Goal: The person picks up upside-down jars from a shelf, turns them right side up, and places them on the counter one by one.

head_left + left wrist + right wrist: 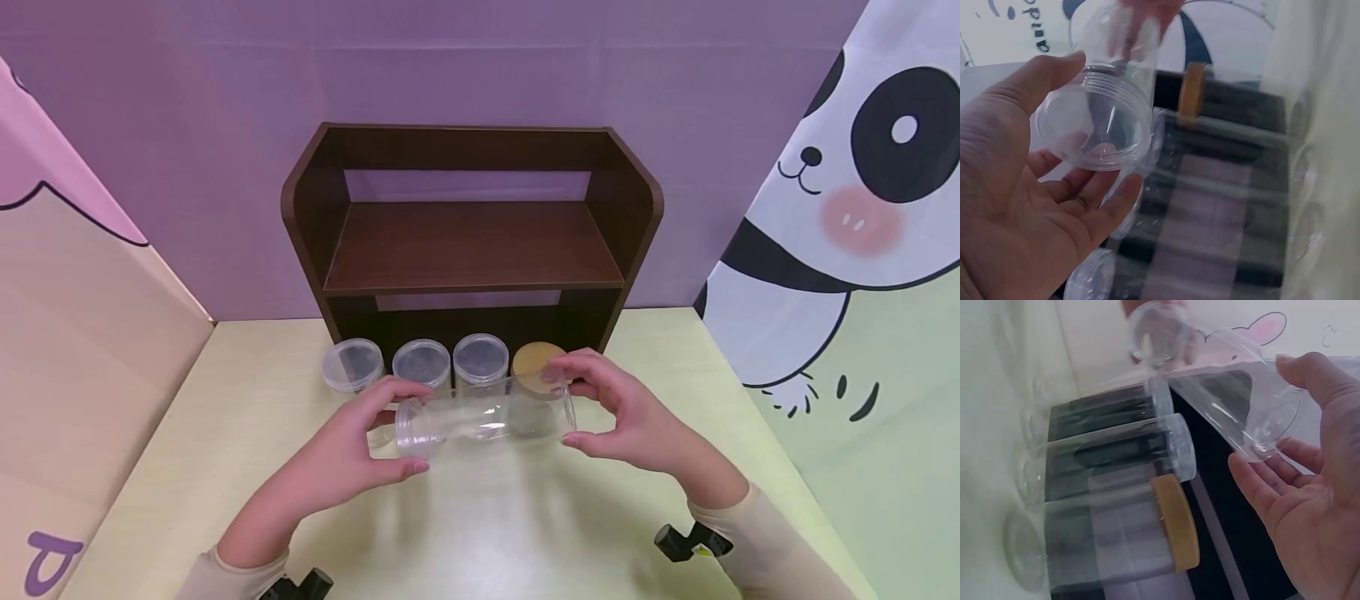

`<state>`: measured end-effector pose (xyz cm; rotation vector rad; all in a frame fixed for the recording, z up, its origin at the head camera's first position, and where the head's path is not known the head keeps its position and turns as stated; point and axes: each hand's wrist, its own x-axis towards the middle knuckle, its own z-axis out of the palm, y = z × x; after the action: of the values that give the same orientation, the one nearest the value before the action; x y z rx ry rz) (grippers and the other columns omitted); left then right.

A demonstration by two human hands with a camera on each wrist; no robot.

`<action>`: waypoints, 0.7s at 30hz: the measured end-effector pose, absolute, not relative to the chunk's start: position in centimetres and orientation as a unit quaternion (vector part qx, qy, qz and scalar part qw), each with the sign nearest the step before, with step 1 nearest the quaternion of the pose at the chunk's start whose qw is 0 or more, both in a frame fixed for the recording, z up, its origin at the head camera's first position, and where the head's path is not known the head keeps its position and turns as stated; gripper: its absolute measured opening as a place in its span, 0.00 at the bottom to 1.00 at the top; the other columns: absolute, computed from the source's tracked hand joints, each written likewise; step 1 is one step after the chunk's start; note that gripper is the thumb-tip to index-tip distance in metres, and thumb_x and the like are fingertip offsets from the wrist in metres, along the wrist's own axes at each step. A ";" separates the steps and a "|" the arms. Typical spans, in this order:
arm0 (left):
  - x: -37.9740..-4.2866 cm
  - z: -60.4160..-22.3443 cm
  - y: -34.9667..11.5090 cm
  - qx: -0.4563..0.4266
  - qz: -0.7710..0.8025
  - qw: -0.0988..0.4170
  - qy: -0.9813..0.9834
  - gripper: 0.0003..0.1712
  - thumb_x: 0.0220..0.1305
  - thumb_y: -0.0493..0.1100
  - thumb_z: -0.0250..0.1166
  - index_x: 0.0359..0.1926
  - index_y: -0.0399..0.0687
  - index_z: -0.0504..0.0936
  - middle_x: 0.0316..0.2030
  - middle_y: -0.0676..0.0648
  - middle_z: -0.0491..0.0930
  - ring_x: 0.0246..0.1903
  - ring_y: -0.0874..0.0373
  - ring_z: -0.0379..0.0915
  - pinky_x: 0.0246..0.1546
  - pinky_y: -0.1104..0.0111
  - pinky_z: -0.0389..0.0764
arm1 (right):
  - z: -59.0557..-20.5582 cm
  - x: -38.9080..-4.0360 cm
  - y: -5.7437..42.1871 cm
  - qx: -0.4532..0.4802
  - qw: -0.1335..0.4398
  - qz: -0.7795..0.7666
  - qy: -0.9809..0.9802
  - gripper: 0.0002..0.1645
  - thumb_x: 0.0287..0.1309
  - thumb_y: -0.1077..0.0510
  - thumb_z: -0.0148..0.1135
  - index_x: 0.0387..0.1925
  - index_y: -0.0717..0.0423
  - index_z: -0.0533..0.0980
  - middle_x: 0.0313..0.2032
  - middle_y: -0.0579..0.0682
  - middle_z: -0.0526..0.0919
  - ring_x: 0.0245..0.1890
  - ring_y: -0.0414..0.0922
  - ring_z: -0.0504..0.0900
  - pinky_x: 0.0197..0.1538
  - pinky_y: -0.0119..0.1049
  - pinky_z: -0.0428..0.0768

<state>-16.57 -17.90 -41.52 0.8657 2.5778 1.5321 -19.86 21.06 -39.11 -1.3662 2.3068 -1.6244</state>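
Between my two hands, a clear plastic jar (480, 417) lies on its side in the air above the table. Its threaded mouth (1094, 125) points left and has no lid on it. My left hand (363, 442) holds the mouth end, thumb on the near side and fingers curved on the far side. At the base end, my right hand (618, 412) grips the jar with thumb and fingers. Just behind the held jar stand three upright jars with clear lids (422, 362) and one upright jar with a tan lid (1175, 522).
A dark brown two-tier shelf (474, 246) stands at the back of the pale table (480, 533), behind the row of jars. A purple backdrop (480, 75) hangs behind it. Printed panels with cartoon figures (862, 192) flank the table.
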 end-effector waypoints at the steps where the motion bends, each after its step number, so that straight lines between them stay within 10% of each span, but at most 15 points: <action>1: -16.6 -41.3 -18.1 0.280 0.493 0.006 0.823 0.43 0.57 0.40 0.88 0.72 0.57 0.78 0.65 0.55 0.80 0.62 0.56 0.78 0.70 0.58 0.82 | -39.3 -19.8 21.1 -0.433 0.003 -0.513 0.741 0.47 0.53 0.78 0.79 0.73 0.66 0.70 0.68 0.61 0.77 0.70 0.51 0.78 0.72 0.42 0.80; 21: -16.9 -39.4 -18.0 0.310 0.592 -0.075 0.741 0.50 0.51 0.20 0.82 0.75 0.44 0.77 0.70 0.45 0.76 0.68 0.52 0.74 0.69 0.70 0.79 | -41.5 -18.2 19.4 -0.421 0.003 -0.434 0.796 0.47 0.60 0.65 0.84 0.76 0.57 0.69 0.67 0.53 0.77 0.67 0.52 0.79 0.74 0.38 0.78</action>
<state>-16.92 -18.02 -39.38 1.0232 2.4449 1.9531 -18.21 19.39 -41.46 -1.3204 2.4973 -1.3622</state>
